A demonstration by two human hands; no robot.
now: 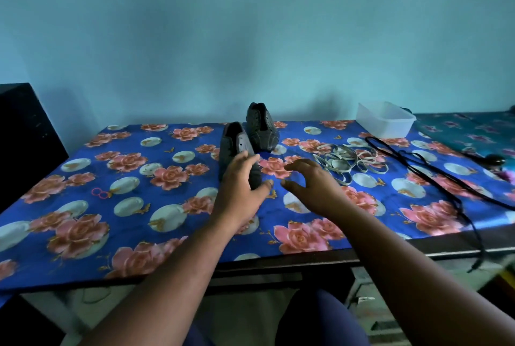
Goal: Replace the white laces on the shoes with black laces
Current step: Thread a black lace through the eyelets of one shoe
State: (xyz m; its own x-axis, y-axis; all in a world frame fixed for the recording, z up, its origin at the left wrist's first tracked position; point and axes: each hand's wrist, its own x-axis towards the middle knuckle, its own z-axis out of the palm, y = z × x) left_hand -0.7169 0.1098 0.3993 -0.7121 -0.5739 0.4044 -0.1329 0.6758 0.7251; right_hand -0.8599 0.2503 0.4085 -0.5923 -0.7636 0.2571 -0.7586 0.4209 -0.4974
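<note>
In the head view, two dark shoes stand at the centre of the frame on a floral tablecloth (139, 206): the near shoe (237, 147) runs lengthwise away from the person, the far shoe (262, 128) sits just behind and to its right. Both look unlaced. The left hand (242, 181) reaches the near shoe, fingers spread and loosely bent over its toe end, seemingly touching, not yet gripping. The right hand (312, 184) hovers just right of it, fingers curled wide, holding nothing. The white laces (351, 161) lie heaped further right, the black laces (434, 175) beyond, toward the right edge, so the right hand is nearer them. A clear tub (384, 120) stands upper right.
</note>
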